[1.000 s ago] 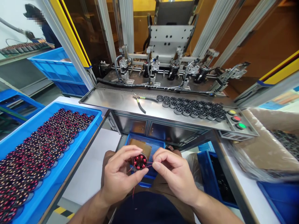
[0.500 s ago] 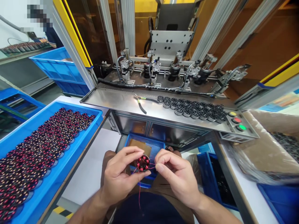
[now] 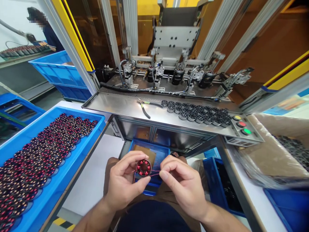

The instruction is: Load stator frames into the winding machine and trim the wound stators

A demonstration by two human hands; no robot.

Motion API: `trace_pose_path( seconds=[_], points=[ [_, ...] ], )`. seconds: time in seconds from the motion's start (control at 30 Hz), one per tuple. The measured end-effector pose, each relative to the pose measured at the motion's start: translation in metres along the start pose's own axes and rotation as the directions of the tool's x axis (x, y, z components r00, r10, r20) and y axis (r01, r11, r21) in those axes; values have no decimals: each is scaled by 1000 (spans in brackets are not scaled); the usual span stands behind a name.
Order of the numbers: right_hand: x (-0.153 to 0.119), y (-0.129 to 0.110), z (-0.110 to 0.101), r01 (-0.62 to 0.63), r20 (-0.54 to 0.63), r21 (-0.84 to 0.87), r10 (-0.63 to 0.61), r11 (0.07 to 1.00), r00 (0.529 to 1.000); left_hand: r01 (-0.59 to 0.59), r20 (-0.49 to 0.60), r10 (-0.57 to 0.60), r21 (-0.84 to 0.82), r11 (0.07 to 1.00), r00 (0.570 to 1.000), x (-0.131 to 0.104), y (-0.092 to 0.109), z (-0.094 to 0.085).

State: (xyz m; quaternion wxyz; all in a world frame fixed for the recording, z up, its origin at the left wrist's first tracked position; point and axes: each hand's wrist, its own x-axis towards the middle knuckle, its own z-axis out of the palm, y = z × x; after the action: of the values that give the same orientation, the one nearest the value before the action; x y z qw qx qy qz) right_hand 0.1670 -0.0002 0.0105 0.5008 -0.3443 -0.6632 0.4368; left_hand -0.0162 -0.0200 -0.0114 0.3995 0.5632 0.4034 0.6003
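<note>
A motor stator [image 3: 144,168], a dark ring with red wire coils inside, faces up toward me over my lap. Around its left side my left hand [image 3: 126,180] is closed, thumb below and fingers above. Thin red wire ends [image 3: 155,172] stretch from the stator's right side to my right hand [image 3: 182,180], which pinches them between thumb and forefinger. More red wire hangs off the stator's left side, partly covered by my left hand.
At left, a blue tray [image 3: 100,120] carries many wound stators. Ahead, a metal ledge [image 3: 116,102] holds pliers [image 3: 144,109], rows of bare black cores [image 3: 195,112] and push buttons [image 3: 241,124], before a winding machine [image 3: 177,42]. A plastic-lined box [image 3: 260,154] stands right; a person [image 3: 49,33] is far left.
My left hand has turned the stator so its round opening faces me more squarely, and it has shifted slightly left. My right hand keeps its pinch on the wires.
</note>
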Motion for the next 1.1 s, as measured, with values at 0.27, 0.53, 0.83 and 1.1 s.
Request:
trace_pose_path(
  seconds=[0.27,0.53,0.83,1.1],
  points=[
    [-1,8,-9,91,90,51,-95,995,991,-167,33,164,90,982,986,-2,2,2],
    [10,16,-10,367,182,-15,-359,930,916,-200,76,195,64,978,978,1,5,3],
    [5,10,4,372,58,-9,-371,928,927,-191,54,187,61,980,981,-1,3,-2],
    [1,4,7,493,61,-25,-491,870,869,-152,-5,152,11,988,988,0,10,5]
  ],
)
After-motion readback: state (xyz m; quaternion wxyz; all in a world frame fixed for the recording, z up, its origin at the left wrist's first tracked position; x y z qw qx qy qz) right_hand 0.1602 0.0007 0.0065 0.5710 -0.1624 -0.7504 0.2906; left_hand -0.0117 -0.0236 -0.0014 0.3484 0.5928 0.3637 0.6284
